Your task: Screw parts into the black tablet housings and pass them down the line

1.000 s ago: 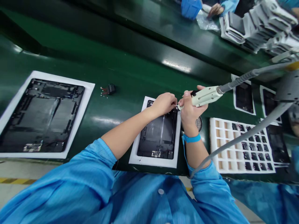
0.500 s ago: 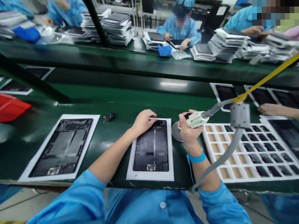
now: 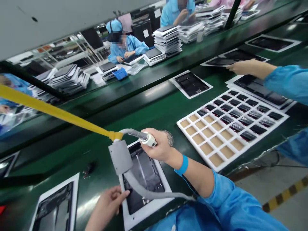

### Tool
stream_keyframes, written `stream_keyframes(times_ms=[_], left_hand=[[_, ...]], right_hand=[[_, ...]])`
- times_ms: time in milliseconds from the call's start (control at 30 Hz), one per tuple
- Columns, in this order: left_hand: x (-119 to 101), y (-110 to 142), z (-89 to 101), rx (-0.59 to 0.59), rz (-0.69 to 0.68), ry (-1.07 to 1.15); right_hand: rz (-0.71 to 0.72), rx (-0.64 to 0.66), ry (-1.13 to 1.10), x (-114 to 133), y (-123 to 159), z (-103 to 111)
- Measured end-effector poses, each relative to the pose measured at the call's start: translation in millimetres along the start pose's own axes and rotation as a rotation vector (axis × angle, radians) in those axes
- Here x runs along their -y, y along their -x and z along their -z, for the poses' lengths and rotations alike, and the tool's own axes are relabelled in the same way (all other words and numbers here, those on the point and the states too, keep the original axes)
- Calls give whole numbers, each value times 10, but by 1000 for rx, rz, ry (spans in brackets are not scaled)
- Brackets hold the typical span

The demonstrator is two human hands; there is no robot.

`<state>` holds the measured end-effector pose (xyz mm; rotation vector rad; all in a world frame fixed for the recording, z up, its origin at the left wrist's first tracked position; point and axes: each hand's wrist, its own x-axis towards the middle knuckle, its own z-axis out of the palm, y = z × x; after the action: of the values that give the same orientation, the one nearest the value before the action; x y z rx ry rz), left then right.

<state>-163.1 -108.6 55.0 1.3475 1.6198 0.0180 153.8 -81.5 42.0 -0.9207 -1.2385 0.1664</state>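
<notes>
An opened tablet (image 3: 134, 183) with its inner parts showing lies on a white sheet (image 3: 130, 219) before me. My right hand (image 3: 157, 144) is wrapped round a cream electric screwdriver (image 3: 149, 140) over the tablet's far end; its tip is hidden by the hand. A grey cable with a grey block (image 3: 120, 156) runs from the tool, hung on a yellow strap (image 3: 72, 118). With thumb and curled fingers, my left hand (image 3: 109, 203) holds the tablet's near left edge. Just beyond my right hand, partly covered, is a round mesh dish (image 3: 169, 137).
To the right, a white compartment tray (image 3: 204, 158) holds small black parts in several cells. A co-worker's hand (image 3: 245, 68) reaches over tablets there. Another tablet (image 3: 54, 208) lies left, near a small dark object (image 3: 90, 167). Stacks and a blue bin (image 3: 120, 73) stand across the line.
The view has swung right and tilted. My left hand has gone from the tablet's far edge to its near left edge. My right hand has carried the screwdriver from the dish over the tablet.
</notes>
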Motion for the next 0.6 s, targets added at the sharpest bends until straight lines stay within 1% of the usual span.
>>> stream_keyframes(times_ms=[33,67,133,233,333,433,500,567,600], left_hand=[[-59,23,-16,37,0,-5],[-112,33,-12,48,2,12],[-185,23,54,12,10,51],[-243,-58,248,-64,17,114],[-332,-223,498,-109,20,197],[-515,-513,800,-113,-57,276],[-677,-786,1023,-77,-100,341],[-859,-1107,1232,-38,-87,383],[-952,-1275,1320,-99,-111,387]], right_hand=[[-1,-11,-1,-2,-1,2],[-11,-16,2,-6,-3,4],[-55,-21,16,-20,-8,5],[-122,-16,27,-39,-11,2],[-122,-17,21,-53,-5,7],[-91,-24,15,-63,2,30],[-81,-39,33,-73,5,46],[-67,-58,48,-95,13,56],[-59,-65,48,-111,24,59]])
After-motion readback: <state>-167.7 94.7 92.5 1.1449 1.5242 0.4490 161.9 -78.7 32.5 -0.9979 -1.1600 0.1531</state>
